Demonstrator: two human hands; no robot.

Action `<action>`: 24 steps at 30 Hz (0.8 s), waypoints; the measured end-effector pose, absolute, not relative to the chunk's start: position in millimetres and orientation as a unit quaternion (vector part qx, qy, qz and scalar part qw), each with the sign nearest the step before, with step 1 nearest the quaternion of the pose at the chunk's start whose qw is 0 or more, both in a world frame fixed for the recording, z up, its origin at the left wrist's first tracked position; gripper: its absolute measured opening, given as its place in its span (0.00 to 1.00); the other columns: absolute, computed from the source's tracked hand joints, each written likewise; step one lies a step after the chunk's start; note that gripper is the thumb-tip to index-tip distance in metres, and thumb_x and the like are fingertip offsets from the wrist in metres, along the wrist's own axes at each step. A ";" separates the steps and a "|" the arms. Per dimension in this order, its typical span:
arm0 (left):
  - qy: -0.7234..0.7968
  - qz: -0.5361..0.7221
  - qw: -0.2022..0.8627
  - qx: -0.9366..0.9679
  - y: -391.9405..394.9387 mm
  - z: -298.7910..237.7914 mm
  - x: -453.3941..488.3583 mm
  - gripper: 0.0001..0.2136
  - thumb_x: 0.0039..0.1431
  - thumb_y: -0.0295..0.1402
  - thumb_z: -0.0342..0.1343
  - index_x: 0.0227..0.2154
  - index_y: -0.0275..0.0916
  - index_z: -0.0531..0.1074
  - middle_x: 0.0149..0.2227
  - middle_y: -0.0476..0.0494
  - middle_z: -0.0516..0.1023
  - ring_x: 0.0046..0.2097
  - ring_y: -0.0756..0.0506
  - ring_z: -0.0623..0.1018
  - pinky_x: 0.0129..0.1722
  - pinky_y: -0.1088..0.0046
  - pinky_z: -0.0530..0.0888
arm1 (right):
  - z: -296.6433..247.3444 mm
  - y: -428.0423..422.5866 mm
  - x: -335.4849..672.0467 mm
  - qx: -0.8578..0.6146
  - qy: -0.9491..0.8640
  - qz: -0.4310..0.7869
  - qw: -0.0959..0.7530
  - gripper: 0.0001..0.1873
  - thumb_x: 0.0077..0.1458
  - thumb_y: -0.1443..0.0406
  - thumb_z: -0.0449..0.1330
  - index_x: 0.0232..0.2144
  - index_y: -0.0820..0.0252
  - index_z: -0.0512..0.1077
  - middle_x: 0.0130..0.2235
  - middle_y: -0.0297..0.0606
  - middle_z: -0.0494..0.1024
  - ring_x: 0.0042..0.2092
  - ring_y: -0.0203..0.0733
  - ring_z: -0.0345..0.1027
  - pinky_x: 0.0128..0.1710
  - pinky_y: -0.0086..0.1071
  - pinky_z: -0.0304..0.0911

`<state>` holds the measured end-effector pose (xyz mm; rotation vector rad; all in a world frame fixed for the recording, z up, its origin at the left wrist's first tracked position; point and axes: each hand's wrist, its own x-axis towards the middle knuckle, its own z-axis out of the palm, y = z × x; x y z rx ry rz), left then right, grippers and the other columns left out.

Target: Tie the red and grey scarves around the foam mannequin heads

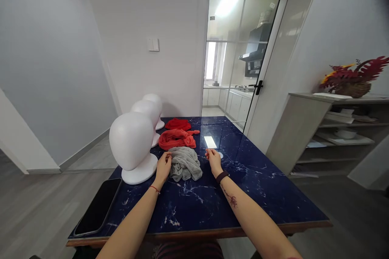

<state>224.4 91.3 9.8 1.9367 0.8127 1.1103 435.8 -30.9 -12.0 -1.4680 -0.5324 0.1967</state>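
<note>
A crumpled grey cloth (184, 163) lies on the dark blue marble table (258, 186). My left hand (163, 167) rests at the cloth's left edge, fingers curled and pinching it. My right hand (214, 161) sits just right of the cloth, fingertips pinched together, apart from the fabric; what they hold is too small to see. Behind the grey cloth lie an orange-red cloth (177, 139) and a darker red cloth (178, 124). Three white foam mannequin heads stand in a row on the left: the nearest (132, 145), the middle (147, 114) and the far one (154, 102).
A black phone (99, 206) lies face up at the table's near left corner. A glass sliding door (243, 48) to a kitchen stands beyond the table. Grey shelves (331, 129) with a basket of red leaves (354, 79) are on the right.
</note>
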 end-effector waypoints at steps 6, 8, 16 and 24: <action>0.332 0.421 0.376 0.756 98.1 4.3 223.4 0.13 0.53 0.31 0.46 0.40 0.37 0.70 0.30 0.46 0.75 0.32 0.47 0.74 0.35 0.69 0.70 | -8.3 -34.7 427.8 -0.673 -0.288 0.091 0.675 0.20 0.46 0.50 0.53 0.25 0.62 0.70 0.20 0.35 0.71 0.22 0.36 0.62 0.24 0.29 0.56; 0.331 0.413 0.370 0.764 100.1 2.6 223.7 0.16 0.53 0.30 0.45 0.43 0.35 0.69 0.28 0.47 0.74 0.30 0.48 0.74 0.35 0.69 0.70 | -6.9 -35.2 425.5 -0.678 -0.307 0.092 0.662 0.20 0.47 0.50 0.53 0.25 0.62 0.71 0.20 0.34 0.71 0.21 0.36 0.61 0.23 0.29 0.55; 0.278 0.391 0.323 0.816 93.1 4.8 225.2 0.09 0.45 0.23 0.49 0.27 0.38 0.73 0.30 0.47 0.70 0.32 0.48 0.70 0.37 0.70 0.69 | -3.5 -36.5 418.2 -0.694 -0.361 0.090 0.617 0.17 0.48 0.53 0.52 0.24 0.60 0.71 0.20 0.33 0.71 0.21 0.36 0.61 0.24 0.29 0.55; 0.308 0.411 0.315 0.798 89.9 13.0 220.9 0.05 0.48 0.26 0.44 0.22 0.41 0.64 0.30 0.47 0.69 0.35 0.46 0.70 0.37 0.69 0.67 | -4.9 -36.3 414.7 -0.701 -0.403 0.103 0.579 0.16 0.51 0.55 0.52 0.25 0.60 0.72 0.20 0.32 0.71 0.22 0.35 0.62 0.25 0.28 0.56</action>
